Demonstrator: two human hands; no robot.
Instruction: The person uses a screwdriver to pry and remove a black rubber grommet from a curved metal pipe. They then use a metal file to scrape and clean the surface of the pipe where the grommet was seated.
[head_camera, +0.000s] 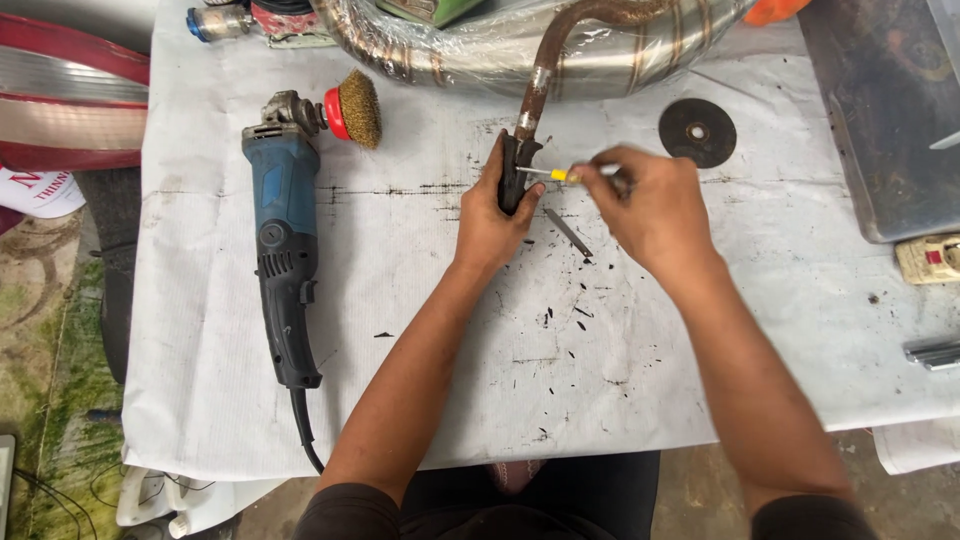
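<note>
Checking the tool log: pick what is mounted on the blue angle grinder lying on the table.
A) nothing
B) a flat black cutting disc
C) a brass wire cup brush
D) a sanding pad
C: the angle grinder carries a brass wire cup brush at its head; the black disc lies loose on the table.

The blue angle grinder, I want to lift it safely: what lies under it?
The angle grinder lies on a stained white sheet covering the table. Its black cord drops over the near edge. The sheet beneath its body is hidden.
</note>
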